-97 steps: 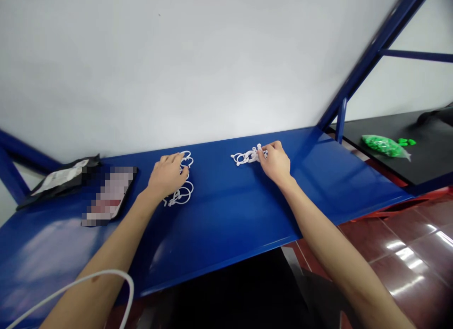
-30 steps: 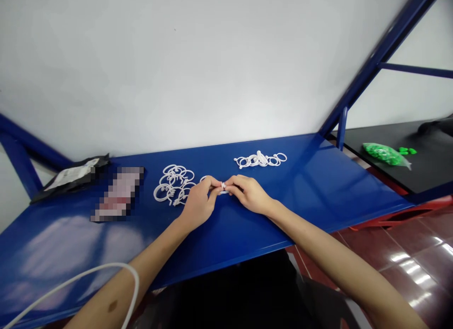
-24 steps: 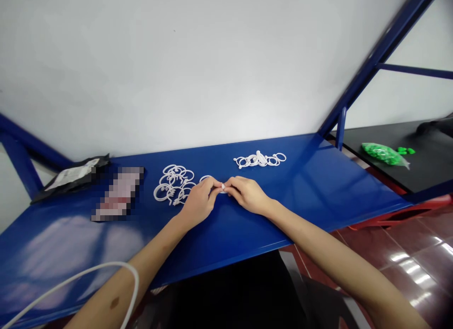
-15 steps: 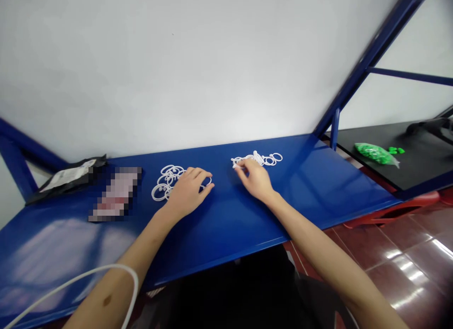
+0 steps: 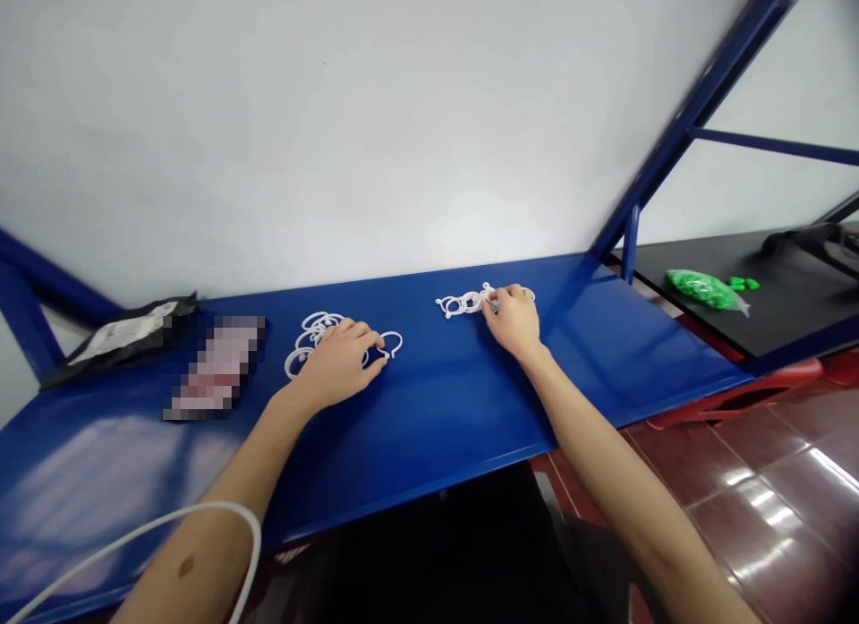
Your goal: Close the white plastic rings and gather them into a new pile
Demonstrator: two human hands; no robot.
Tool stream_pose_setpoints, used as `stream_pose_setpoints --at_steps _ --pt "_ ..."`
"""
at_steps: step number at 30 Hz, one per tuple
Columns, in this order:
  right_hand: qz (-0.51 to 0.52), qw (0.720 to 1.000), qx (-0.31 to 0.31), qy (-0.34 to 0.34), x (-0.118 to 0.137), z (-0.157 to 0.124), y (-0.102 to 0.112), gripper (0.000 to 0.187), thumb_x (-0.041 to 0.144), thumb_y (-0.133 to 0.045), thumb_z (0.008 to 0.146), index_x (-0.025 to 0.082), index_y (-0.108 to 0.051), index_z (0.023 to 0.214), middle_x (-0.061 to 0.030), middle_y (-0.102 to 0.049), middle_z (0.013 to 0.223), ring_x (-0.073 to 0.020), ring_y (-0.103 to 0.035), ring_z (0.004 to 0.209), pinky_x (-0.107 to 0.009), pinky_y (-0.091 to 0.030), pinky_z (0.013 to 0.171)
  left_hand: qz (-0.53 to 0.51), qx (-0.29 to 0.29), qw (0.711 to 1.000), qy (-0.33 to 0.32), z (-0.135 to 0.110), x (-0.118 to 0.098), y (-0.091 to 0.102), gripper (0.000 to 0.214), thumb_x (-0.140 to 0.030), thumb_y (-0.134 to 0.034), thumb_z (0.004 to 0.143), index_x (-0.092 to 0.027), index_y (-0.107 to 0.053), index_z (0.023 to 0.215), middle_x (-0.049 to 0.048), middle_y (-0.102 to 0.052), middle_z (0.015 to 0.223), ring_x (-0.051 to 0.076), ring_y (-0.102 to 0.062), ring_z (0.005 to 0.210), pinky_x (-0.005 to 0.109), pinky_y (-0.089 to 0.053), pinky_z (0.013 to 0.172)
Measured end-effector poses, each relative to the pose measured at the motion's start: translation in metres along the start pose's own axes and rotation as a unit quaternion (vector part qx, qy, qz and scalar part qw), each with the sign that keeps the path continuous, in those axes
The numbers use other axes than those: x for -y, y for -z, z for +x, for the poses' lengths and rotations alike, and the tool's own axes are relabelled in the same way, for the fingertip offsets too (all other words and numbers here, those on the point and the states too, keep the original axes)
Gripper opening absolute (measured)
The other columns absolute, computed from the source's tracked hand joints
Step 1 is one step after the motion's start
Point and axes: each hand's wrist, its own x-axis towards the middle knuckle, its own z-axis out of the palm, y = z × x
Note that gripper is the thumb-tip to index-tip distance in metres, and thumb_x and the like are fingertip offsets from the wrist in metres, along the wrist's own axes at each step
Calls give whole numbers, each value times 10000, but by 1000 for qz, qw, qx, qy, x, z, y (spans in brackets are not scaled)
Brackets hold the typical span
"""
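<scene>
The white rings lie in two groups on the blue table [image 5: 443, 409]: a loose heap [image 5: 305, 339] on my left and a tighter row [image 5: 460, 304] on my right. One open ring [image 5: 395, 341] sits at the right edge of the heap, its ends apart.

With rims overlapping like this, I judge it best to work light and take a single ring by its rim between thumb and fingertip, drawing it away sideways so it doesn't hook its neighbours. Over the row, a soft touch should keep the rings there from being dragged about.

My left grip [image 5: 342, 360] spreads over the heap, palm down, thumb and forefinger parted with nothing pinched between them; the open ring is just beyond those fingertips. My right grip [image 5: 515, 321] is down at the right part of the row, thumb and fingers close together. My own fingers hide that spot, so I can't tell whether they pinch a ring or merely touch one.

Farther left are a blurred-out phone [image 5: 218, 364] and a black packet [image 5: 124, 336]; well off to the right, a bag of green pieces [image 5: 704, 288] rests on a black table [image 5: 758, 324].
</scene>
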Motion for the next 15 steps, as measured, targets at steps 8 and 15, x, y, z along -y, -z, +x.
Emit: stream_pose_setpoints --at_steps 8,15 --pt "-19 999 -11 -41 5 -4 6 303 358 -605 930 103 -720 1049 -202 -638 1104 -347 -554 1038 -461 -477 862 -26 -2 999 -26 1 -4 1 163 -276 -518 929 -221 -672 927 68 -650 987 258 -530 961 449 -435 911" --pt "140 988 -30 65 32 -14 10 270 297 -596 948 116 -663 1136 -175 -624 1143 -316 -571 1097 -457 -479 960 -154 -44 987 -4 3 -24 8 176 -304 -474 968 -207 -599 890 45 -654 915 213 -563 872 385 -462 845"
